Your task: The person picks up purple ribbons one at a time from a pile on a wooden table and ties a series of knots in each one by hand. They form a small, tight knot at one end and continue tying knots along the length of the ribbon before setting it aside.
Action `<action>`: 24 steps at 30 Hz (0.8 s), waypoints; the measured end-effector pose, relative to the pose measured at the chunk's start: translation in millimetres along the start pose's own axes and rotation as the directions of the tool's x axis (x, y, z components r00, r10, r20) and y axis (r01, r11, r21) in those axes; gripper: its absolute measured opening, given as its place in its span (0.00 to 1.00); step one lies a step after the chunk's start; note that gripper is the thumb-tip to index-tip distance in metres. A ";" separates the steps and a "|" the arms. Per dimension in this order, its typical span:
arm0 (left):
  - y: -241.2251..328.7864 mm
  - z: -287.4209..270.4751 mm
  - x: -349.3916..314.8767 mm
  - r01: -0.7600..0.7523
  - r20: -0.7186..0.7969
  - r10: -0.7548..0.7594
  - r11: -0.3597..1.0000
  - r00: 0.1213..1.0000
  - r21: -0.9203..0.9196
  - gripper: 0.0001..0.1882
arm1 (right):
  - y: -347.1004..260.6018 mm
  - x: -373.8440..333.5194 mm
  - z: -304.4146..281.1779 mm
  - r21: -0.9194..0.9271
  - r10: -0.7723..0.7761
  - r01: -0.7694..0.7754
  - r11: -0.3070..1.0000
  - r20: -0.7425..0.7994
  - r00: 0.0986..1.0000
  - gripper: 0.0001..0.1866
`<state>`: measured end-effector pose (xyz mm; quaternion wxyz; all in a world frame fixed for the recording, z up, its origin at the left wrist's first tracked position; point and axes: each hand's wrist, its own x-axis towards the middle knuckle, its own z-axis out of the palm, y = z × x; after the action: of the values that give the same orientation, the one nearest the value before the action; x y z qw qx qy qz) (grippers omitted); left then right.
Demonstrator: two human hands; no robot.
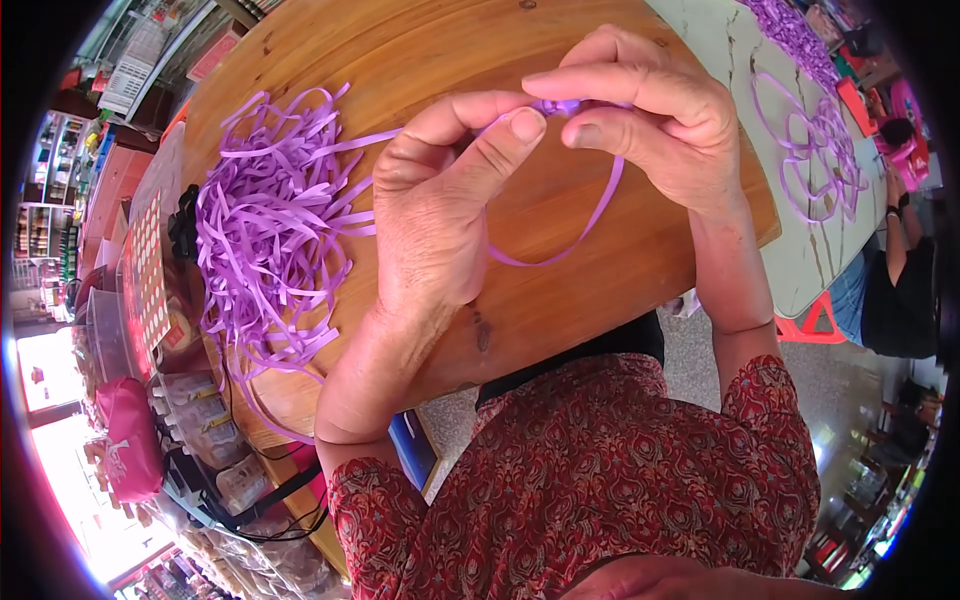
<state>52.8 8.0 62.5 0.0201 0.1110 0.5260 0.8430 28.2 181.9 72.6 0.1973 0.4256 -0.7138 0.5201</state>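
Jointly, left hand (432,195), right hand (682,130) pinch one purple ribbon (557,106) above one table (420,55)

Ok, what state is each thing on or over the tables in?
Left hand: thumb and forefinger pinched on the ribbon.
Right hand: fingers bent at the ribbon, exact grip unclear.
Ribbon: bunched at the fingertips, a slack loop between the hands.
Ribbon pile: loose, tangled, on the wooden table.
Far ribbon: in loose loops on the white table.
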 end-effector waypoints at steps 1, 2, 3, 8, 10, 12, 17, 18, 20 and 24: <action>-2.1 -0.1 0.6 0.003 0.003 -0.003 0.999 1.000 -0.047 0.07 | -1.5 -1.0 -0.1 -0.005 0.045 -0.045 0.999 -0.017 0.999 0.14; -3.8 -0.2 1.1 0.006 0.007 -0.005 0.996 1.000 -0.093 0.07 | -0.7 -1.5 -0.7 -0.005 0.047 -0.047 0.999 -0.018 0.999 0.14; -5.1 -0.5 1.3 0.007 0.008 -0.007 0.996 1.000 -0.094 0.07 | 0.1 -2.1 -1.3 -0.043 0.026 -0.027 0.999 -0.022 0.999 0.15; -6.4 -2.1 -0.5 -0.061 0.041 0.067 0.990 0.997 -0.128 0.07 | 1.6 -4.0 -0.2 -0.031 0.018 -0.020 0.999 -0.051 0.999 0.16; -5.8 -2.4 -0.5 -0.071 0.036 0.075 0.994 0.997 -0.088 0.07 | -1.1 -7.8 6.1 0.281 0.246 -0.185 0.942 -0.202 0.948 0.12; -4.8 -2.8 -1.2 -0.082 0.029 0.083 0.996 0.996 -0.046 0.07 | 0.9 -8.0 5.7 0.281 0.212 -0.151 0.948 -0.202 0.956 0.11; -5.6 -0.5 -1.5 -0.181 0.043 0.180 0.983 0.983 0.036 0.06 | 5.4 -7.9 4.2 0.214 0.138 -0.098 0.972 -0.182 0.974 0.09; -6.5 -0.9 -0.7 -0.181 0.042 0.179 0.983 0.983 0.035 0.06 | 5.2 -7.9 3.0 0.174 0.116 -0.086 0.981 -0.171 0.978 0.09; -7.2 -2.4 0.5 -0.242 0.056 0.236 0.957 0.970 0.159 0.06 | 4.8 -6.7 1.9 0.138 0.092 -0.071 0.988 -0.157 0.983 0.09; -3.3 -1.2 -2.7 -0.224 0.031 0.222 0.960 0.975 0.168 0.06 | 4.1 -6.6 5.1 0.155 0.103 -0.079 0.985 -0.155 0.983 0.08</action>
<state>54.8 8.0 58.6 -0.0815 0.1757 0.5802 0.7911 29.4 180.3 63.6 0.1984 0.3620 -0.6736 0.6130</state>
